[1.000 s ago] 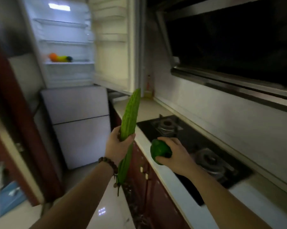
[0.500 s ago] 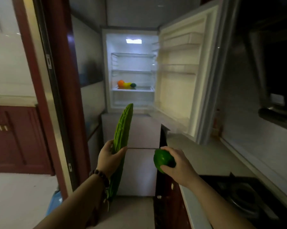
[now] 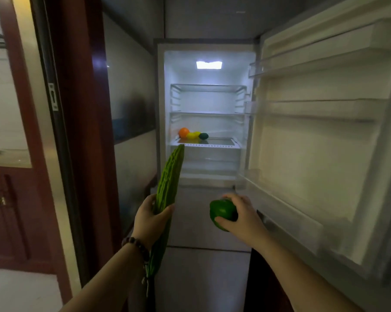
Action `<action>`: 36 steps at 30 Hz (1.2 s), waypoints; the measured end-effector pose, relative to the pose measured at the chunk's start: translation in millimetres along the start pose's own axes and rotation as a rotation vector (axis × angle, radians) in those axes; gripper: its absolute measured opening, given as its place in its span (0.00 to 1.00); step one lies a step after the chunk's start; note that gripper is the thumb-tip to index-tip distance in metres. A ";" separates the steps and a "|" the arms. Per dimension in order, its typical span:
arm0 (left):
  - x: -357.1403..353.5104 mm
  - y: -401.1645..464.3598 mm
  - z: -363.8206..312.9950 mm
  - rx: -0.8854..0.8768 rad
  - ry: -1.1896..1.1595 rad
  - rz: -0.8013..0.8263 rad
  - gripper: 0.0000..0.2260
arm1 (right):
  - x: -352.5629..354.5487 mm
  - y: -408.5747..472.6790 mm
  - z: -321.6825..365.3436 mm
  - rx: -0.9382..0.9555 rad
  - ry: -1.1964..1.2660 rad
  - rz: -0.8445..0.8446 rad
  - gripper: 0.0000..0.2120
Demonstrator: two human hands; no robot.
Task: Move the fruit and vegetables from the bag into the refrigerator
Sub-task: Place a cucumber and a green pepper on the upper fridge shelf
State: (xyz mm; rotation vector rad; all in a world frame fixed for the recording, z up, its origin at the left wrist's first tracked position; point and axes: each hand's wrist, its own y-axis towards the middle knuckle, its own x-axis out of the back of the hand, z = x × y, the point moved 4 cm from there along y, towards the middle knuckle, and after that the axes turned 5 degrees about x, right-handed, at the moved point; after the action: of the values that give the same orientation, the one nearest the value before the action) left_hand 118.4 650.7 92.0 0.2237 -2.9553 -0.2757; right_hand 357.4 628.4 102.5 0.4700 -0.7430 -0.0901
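Two hands are gripping produce low in the frame — the left hand [image 3: 150, 218] is wrapping its fingers around a long bitter gourd [image 3: 169, 181], tip pointing up, while the right hand [image 3: 242, 213] is closing on a green pepper [image 3: 221, 212]. Beyond them, at centre, the refrigerator [image 3: 208, 97] is standing open — an orange [image 3: 183, 132], something yellow [image 3: 193, 135] and a dark green fruit [image 3: 203, 136] are sitting on its lit lower shelf.
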 end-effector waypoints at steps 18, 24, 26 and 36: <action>-80.2 349.2 -43.1 -0.211 0.136 0.072 0.20 | 16.6 338.2 -109.0 0.050 -0.150 -0.187 0.29; -111.2 453.7 -128.0 -0.552 0.397 0.017 0.25 | 53.1 436.7 -120.0 0.123 -0.198 -0.304 0.28; -123.0 483.1 -154.8 -0.657 0.542 -0.012 0.24 | 65.4 460.9 -118.4 0.139 -0.188 -0.354 0.29; -198.9 622.9 -230.6 -0.731 1.072 0.124 0.22 | 82.0 521.6 -131.6 0.241 -0.247 -0.525 0.34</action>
State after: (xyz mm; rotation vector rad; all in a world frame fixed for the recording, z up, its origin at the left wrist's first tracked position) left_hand 270.3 1249.2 407.4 0.0471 -1.6720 -0.8566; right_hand 461.9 1124.2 301.0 0.8892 -0.8613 -0.5615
